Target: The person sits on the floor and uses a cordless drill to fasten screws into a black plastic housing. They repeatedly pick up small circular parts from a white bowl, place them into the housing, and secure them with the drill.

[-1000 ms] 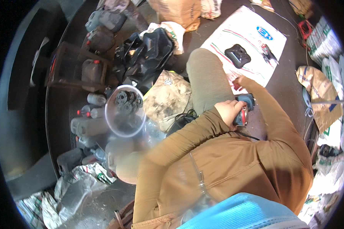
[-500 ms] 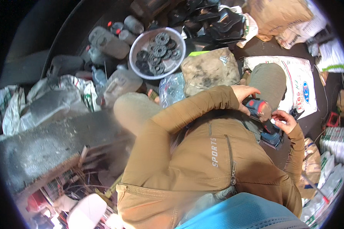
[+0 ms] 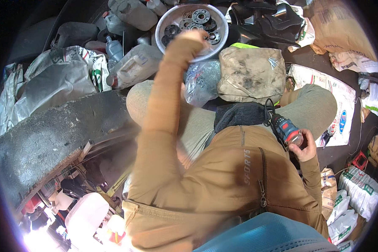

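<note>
My left hand (image 3: 196, 38) is stretched far forward and blurred by motion, over the near rim of a white bowl (image 3: 164, 17). The bowl holds several dark metal ring discs (image 3: 200, 16). I cannot make out whether the fingers hold anything. My right hand (image 3: 307, 145) is low at the right beside my knee, closed around a blue and red power tool (image 3: 286, 129) with a black cord. A dark mesh pouch (image 3: 239, 115) lies on my lap next to the tool.
A clear bag of small metal parts (image 3: 201, 82) and a dirty cloth bundle (image 3: 252, 73) lie below the bowl. Plastic jugs (image 3: 134, 67) stand to its left, black parts (image 3: 269, 21) to its right. A rough grey slab (image 3: 50, 134) is at left, sacks (image 3: 357, 189) at right.
My left arm has left the power tool and swung forward to the bowl of discs. My right hand still holds the tool, now lower by my knee. The view has shifted.
</note>
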The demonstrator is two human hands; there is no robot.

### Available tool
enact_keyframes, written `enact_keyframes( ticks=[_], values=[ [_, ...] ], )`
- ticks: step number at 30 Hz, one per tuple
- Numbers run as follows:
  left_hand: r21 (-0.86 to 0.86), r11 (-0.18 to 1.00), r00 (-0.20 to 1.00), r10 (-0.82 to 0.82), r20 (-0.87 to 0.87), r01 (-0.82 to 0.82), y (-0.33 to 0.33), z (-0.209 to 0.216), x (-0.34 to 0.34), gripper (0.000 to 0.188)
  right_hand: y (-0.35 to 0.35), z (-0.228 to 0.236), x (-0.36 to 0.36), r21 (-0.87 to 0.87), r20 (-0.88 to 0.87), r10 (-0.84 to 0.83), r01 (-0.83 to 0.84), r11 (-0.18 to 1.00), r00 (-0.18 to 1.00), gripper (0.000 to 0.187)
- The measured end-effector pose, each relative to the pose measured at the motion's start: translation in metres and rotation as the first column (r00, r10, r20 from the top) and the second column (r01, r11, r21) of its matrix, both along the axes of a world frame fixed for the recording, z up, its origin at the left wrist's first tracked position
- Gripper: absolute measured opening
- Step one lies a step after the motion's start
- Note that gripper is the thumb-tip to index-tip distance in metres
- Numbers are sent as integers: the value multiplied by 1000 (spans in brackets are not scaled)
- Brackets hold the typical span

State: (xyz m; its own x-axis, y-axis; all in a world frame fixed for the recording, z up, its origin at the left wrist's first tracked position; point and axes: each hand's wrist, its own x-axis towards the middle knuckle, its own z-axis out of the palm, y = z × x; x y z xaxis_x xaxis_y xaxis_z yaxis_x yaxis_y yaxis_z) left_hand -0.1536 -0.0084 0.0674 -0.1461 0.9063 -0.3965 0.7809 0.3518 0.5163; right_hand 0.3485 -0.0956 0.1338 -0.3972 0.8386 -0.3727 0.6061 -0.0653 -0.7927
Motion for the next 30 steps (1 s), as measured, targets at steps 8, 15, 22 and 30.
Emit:
enact_keyframes(
  ticks=[8,15,22,30],
  values=[
    [-315,933,985,166,-54,-175,34,-160,-90,39,79,44,-46,-385,195,481,-385,839,855,56],
    [127,892,858,366,361,-434,50,-202,53,40,238,15,-108,-423,53,744,-660,621,666,38],
    [172,927,902,260,345,-333,69,-175,55,40,358,-190,-221,57,487,556,-660,749,673,39],
    [230,889,882,299,364,-396,79,-162,28,37,362,-241,-276,311,586,389,-641,702,711,32]
  ],
)
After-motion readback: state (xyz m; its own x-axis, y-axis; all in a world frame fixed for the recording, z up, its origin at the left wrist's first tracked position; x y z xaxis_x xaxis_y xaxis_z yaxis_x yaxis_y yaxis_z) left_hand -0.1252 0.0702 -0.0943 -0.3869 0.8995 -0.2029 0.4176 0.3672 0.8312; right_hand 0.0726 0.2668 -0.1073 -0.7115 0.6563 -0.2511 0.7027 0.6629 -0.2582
